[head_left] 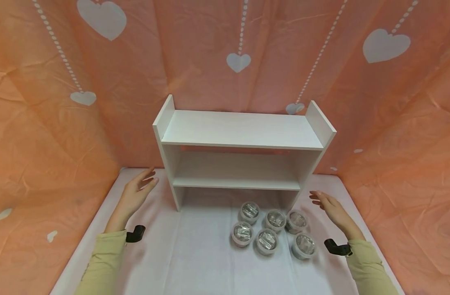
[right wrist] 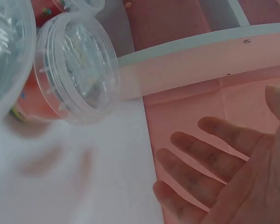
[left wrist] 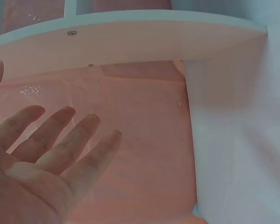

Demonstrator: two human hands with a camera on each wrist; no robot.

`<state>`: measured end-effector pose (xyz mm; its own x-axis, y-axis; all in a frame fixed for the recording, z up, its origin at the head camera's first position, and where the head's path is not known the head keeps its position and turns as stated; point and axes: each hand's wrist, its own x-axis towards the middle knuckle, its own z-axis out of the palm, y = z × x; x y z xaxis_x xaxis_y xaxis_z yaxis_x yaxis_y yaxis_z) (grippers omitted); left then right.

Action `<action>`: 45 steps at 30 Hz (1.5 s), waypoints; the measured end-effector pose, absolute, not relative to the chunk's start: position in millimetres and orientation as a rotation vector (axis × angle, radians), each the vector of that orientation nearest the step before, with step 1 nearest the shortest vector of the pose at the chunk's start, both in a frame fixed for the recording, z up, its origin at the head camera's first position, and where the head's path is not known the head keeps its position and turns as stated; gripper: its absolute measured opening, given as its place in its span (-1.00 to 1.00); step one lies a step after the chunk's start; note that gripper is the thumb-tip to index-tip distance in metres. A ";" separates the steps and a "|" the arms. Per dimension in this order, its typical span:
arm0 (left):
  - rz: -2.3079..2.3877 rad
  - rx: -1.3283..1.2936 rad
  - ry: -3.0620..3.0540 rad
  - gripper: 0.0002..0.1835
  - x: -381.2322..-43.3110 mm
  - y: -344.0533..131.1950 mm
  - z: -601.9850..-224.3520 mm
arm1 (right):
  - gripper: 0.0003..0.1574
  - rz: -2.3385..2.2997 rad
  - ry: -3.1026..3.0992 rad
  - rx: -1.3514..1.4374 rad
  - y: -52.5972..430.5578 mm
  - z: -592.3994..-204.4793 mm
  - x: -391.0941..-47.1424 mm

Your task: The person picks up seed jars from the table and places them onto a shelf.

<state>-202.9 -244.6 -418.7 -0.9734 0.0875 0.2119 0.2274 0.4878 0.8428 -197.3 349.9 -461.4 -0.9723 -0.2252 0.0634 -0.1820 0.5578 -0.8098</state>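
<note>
A white two-tier shelf [head_left: 236, 170] stands at the back of the table. To its left my left hand [head_left: 134, 196] hovers with fingers extended, touching nothing; the left wrist view shows the palm [left wrist: 28, 186] and spread fingers beside the shelf's side panel [left wrist: 130, 39]. My right hand [head_left: 333, 211] is held to the right of the shelf, fingers loosely straight and holding nothing. Several round clear-lidded tubs [head_left: 267, 241] with silvery packets under their lids sit in front of the shelf's right half. One tub [right wrist: 79, 70] shows close up in the right wrist view, apart from the fingers.
A white cloth covers the table [head_left: 202, 262]. Orange-pink curtains [head_left: 210, 53] with white hearts hang behind and on both sides. A tub [head_left: 296, 221] stands close to the shelf's right foot, and another tub [head_left: 303, 246] is the nearest to my right wrist.
</note>
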 end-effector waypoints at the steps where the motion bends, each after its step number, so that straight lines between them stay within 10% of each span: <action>1: -1.520 -0.277 -2.575 -0.36 -202.4 -243.7 -418.0 | -0.32 -1.446 2.683 -0.354 349.6 -462.5 -196.5; 45: -1.875 -0.312 -2.324 -0.45 -216.7 -217.1 -422.6 | -0.20 -1.622 2.345 -0.155 343.5 -511.8 -186.2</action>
<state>-216.7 -217.1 -422.6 -0.9687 0.0735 0.2370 0.2471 0.2024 0.9476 -186.2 343.5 -511.8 -0.9536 -0.2477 -0.1710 0.0726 0.3621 -0.9293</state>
